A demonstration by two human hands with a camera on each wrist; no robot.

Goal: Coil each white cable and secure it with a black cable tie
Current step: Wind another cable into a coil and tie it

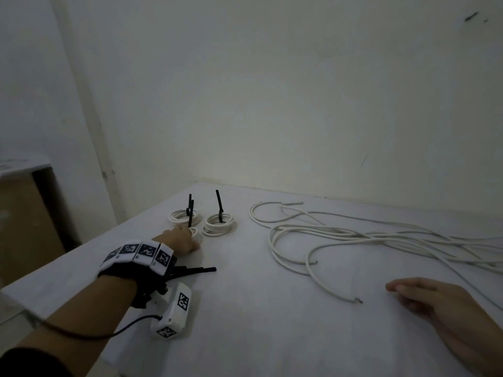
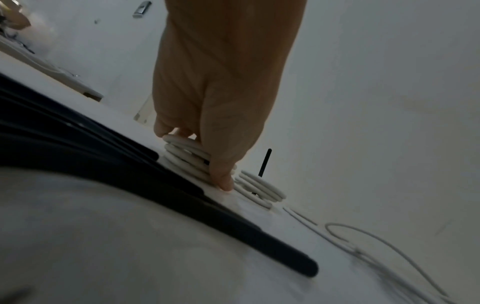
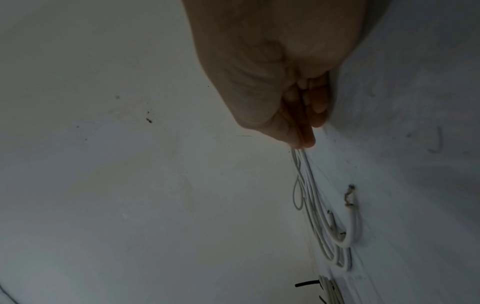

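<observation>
The left hand [image 1: 181, 240] reaches out across the white table [image 1: 258, 336] and grips a small coil [image 2: 187, 158] of white cable, fingers curled over its top and thumb down its side, the coil resting on the table. A black tie stands up from it in the head view. Just behind it lies a second tied coil [image 1: 183, 215], and just to its right a third coil [image 1: 219, 225] with its own tie [image 1: 219, 204] sticking upright. A bunch of spare ties [image 1: 194, 271] lies on the table under the left wrist. To the right, loose cables [image 1: 353, 238] sprawl in long loops toward the table's edge, one bare end [image 1: 358, 300] near the right hand [image 1: 435, 300]. That hand lies low by the table, fingers stretched out close together and holding nothing, just apart from the cable end.
</observation>
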